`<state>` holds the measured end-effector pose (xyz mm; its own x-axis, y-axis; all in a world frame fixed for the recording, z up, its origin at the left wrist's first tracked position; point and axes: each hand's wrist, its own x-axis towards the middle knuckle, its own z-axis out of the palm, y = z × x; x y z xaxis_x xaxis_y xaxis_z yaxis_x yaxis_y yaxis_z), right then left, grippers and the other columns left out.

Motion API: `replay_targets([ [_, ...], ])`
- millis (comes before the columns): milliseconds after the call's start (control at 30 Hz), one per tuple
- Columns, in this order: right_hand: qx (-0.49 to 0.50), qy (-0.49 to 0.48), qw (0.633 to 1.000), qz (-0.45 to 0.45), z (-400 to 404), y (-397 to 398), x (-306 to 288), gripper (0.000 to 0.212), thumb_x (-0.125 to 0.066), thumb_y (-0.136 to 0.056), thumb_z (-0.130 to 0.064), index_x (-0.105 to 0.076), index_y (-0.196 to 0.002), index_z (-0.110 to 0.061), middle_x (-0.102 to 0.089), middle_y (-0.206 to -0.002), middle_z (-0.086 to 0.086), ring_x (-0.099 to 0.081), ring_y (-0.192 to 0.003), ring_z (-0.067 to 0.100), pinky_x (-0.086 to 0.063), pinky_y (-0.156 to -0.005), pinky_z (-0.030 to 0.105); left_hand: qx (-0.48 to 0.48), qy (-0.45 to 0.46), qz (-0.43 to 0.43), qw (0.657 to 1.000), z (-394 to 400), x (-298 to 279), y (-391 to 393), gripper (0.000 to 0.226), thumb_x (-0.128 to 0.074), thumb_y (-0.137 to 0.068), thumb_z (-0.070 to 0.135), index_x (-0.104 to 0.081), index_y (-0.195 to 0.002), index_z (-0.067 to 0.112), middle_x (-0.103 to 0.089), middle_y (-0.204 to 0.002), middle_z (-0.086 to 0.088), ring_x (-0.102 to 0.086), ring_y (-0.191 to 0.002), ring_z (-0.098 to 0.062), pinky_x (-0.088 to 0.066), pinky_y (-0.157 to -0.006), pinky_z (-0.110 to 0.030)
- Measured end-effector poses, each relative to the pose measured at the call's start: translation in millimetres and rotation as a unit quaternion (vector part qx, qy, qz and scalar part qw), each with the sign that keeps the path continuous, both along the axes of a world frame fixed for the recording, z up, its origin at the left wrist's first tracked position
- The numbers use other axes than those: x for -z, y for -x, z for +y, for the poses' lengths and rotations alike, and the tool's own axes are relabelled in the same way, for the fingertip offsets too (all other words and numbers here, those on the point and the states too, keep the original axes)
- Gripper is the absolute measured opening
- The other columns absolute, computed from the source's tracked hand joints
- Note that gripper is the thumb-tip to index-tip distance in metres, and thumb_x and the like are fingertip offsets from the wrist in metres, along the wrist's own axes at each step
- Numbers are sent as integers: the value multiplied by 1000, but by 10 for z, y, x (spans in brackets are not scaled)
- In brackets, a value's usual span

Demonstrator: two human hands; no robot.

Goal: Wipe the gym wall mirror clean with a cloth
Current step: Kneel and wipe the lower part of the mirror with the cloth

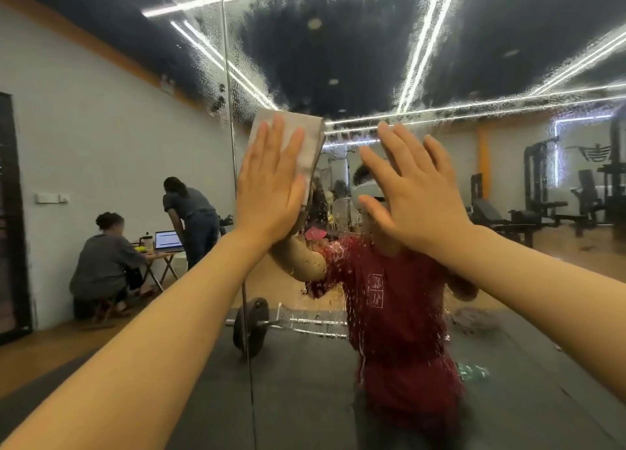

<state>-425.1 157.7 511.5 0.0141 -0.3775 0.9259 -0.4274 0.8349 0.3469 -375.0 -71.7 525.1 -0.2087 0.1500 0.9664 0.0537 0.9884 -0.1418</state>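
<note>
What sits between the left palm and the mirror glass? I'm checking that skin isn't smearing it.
In the head view, the grey cloth lies between the flat left hand and the wet mirror; its top and right edge show past the fingers.

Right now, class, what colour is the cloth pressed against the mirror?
Light grey: the cloth shows best in the head view, under the left hand.

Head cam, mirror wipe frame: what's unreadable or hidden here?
- Cloth: the left hand pressing it flat covers its lower left part.
- Right hand: fingers straight, but whether the palm touches the mirror cannot be told.
- Mirror: all its outer edges are cut off by the frame; only one seam shows.
- Reflections: blurred by droplets on the glass.
- Laptop screen: too small to read.
</note>
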Motion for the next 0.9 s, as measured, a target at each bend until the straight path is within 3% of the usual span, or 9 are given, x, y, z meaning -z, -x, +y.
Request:
replay_targets([
  [100,-14,3,1000,-16,9,-94,46,67,-29,-97,-55,-33,-154,-21,-19,-163,14,-14,-151,30,-9,-120,50,-15,-3,4,1000,43,103,-13,58,-22,-104,44,-15,-158,24,-4,-166,-7,2,-153,-23,18,-117,-24],
  [200,-63,44,997,-18,73,-212,458,60,-37,-99,-47,-33,-154,-23,-19,-163,14,-12,-151,29,0,-121,42,-12,53,-23,998,-23,342,-28,56,-24,-105,43,-10,-158,31,0,-166,-7,3,-153,-25,16,-119,-29],
  [367,-27,71,997,-30,284,-251,1276,57,-46,-97,-42,-41,-151,-22,-22,-162,16,-16,-151,34,-4,-122,46,-18,141,-80,987,-205,1145,-142,56,-28,-104,41,-13,-157,32,-6,-165,-14,1,-153,-32,6,-123,-43],
  [500,9,69,997,-26,419,-214,1366,59,-47,-97,-44,-41,-151,-21,-22,-162,16,-17,-150,34,-6,-121,48,-3,151,-108,983,-284,1586,-205,50,-35,-102,38,-30,-152,28,-16,-164,-15,-9,-152,-34,-3,-124,-47],
  [633,14,109,993,-42,505,-165,1293,59,-41,-99,-46,-40,-151,-21,-25,-161,15,-18,-150,33,-7,-120,49,18,106,-95,990,-239,1207,-166,41,-36,-101,39,-39,-141,28,-12,-165,-11,-2,-153,-28,3,-124,-40],
  [733,14,112,993,-34,536,-88,1286,57,-39,-99,-45,-42,-150,-20,-28,-160,15,-22,-149,33,-12,-119,51,2,54,-53,997,-205,726,-131,52,-33,-101,40,-25,-152,29,-8,-166,-9,-1,-153,-27,11,-122,-31],
  [833,15,108,994,-12,566,-18,1302,54,-41,-100,-42,-44,-149,-21,-31,-159,14,-26,-147,32,-16,-118,51,-20,42,-37,998,-162,541,-101,60,-27,-102,41,-6,-157,32,-2,-166,-12,1,-153,-30,5,-123,-38],
  [900,20,101,995,0,587,18,1310,54,-43,-100,-41,-43,-149,-21,-31,-159,13,-26,-147,32,-18,-117,52,-20,81,-56,995,-133,686,-88,61,-27,-103,43,-3,-158,32,2,-165,-15,3,-153,-31,2,-123,-42],
])
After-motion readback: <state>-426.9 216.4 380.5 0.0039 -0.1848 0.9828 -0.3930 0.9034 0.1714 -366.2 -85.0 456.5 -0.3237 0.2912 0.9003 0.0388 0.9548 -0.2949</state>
